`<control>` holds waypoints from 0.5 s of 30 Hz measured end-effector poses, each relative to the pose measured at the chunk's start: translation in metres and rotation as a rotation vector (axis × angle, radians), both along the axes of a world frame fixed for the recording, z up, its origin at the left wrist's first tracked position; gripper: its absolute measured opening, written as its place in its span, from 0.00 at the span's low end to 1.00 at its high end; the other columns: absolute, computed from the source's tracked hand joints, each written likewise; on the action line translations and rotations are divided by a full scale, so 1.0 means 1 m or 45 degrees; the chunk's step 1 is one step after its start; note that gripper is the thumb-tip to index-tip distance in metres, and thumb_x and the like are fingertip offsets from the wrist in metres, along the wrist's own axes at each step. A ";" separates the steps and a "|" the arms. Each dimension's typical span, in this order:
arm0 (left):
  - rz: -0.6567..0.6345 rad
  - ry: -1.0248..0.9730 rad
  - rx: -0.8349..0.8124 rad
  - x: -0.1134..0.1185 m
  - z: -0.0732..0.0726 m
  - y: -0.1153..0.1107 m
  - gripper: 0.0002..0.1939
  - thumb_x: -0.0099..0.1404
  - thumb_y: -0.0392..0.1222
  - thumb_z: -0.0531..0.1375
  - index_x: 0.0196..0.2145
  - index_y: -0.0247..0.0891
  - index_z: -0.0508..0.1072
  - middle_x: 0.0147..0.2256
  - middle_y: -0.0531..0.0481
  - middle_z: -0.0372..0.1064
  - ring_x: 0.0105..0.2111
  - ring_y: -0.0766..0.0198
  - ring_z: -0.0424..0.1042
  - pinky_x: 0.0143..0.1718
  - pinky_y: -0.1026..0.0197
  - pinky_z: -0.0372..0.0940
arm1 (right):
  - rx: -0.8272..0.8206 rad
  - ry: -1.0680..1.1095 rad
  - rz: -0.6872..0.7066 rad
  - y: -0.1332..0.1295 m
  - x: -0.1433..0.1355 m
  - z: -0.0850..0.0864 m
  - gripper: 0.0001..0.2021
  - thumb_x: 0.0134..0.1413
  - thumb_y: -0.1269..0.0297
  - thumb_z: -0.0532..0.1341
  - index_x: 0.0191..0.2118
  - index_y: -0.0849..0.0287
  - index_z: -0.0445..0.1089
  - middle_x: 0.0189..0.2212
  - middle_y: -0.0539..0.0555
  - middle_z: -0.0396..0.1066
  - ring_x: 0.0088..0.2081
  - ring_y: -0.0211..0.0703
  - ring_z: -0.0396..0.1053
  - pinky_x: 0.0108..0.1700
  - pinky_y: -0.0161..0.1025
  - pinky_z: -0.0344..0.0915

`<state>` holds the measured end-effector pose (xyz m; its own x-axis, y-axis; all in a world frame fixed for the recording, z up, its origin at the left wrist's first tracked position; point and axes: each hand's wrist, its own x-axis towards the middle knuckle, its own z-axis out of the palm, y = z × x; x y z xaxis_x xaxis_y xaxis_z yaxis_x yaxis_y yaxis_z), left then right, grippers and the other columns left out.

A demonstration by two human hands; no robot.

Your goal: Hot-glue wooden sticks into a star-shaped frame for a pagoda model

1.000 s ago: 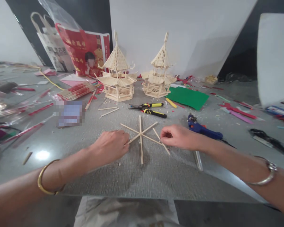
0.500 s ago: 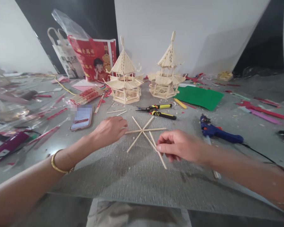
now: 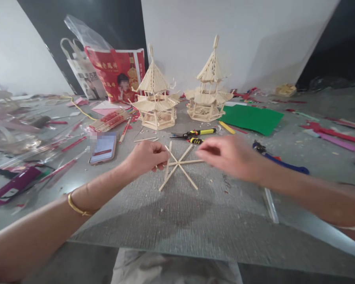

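Note:
A six-armed star of thin wooden sticks (image 3: 187, 175) lies on the grey tabletop between my hands. My left hand (image 3: 148, 157), at the star's left side, pinches a single wooden stick (image 3: 170, 147) that slants across the left arms. My right hand (image 3: 225, 156) hovers by the star's right arm, slightly blurred, its fingertips drawn together; I cannot make out whether anything is in them. Beyond the star lie black-and-yellow pliers (image 3: 189, 136), partly covered by my right hand. A blue glue gun (image 3: 286, 163) rests to the right, partly behind my right forearm.
Two stick-built pagodas, one at left (image 3: 156, 100) and one at right (image 3: 208, 96), stand at the back. A green sheet (image 3: 254, 119) is beside them. At left are a phone (image 3: 104, 146) and a red bag (image 3: 118, 75). A clear stick (image 3: 271, 207) lies near my right forearm.
The loose stick has gone from my right hand, below the star, to my left hand on its left side. My right hand has moved up and away; my left fingers have closed.

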<state>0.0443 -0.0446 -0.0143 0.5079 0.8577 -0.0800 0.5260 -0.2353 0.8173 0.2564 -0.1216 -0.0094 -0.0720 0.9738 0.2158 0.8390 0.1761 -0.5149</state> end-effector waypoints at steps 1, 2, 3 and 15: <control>-0.009 0.052 0.008 -0.002 -0.001 0.003 0.07 0.55 0.38 0.58 0.22 0.34 0.69 0.18 0.53 0.66 0.19 0.72 0.65 0.17 0.70 0.59 | 0.104 -0.183 -0.085 -0.006 0.019 0.001 0.13 0.52 0.55 0.56 0.31 0.58 0.71 0.27 0.53 0.72 0.29 0.41 0.68 0.33 0.39 0.61; -0.022 0.098 0.001 -0.004 -0.001 0.007 0.07 0.55 0.38 0.58 0.22 0.34 0.69 0.18 0.53 0.66 0.18 0.72 0.65 0.17 0.70 0.59 | 0.180 -0.307 -0.178 -0.012 0.041 0.000 0.13 0.53 0.56 0.54 0.33 0.58 0.71 0.30 0.55 0.73 0.31 0.43 0.68 0.36 0.41 0.61; -0.033 0.138 -0.013 -0.005 -0.002 0.009 0.06 0.55 0.38 0.58 0.22 0.34 0.69 0.18 0.53 0.67 0.18 0.71 0.65 0.17 0.70 0.59 | 0.168 -0.420 -0.303 -0.020 0.063 -0.002 0.14 0.53 0.56 0.53 0.34 0.58 0.71 0.32 0.57 0.73 0.33 0.46 0.69 0.36 0.43 0.62; -0.140 0.207 -0.013 0.003 -0.013 0.014 0.04 0.52 0.39 0.59 0.25 0.35 0.70 0.19 0.55 0.67 0.17 0.73 0.62 0.16 0.70 0.54 | -0.168 -0.769 -0.407 -0.071 0.169 -0.073 0.24 0.47 0.60 0.53 0.50 0.65 0.66 0.49 0.69 0.68 0.49 0.62 0.67 0.50 0.54 0.61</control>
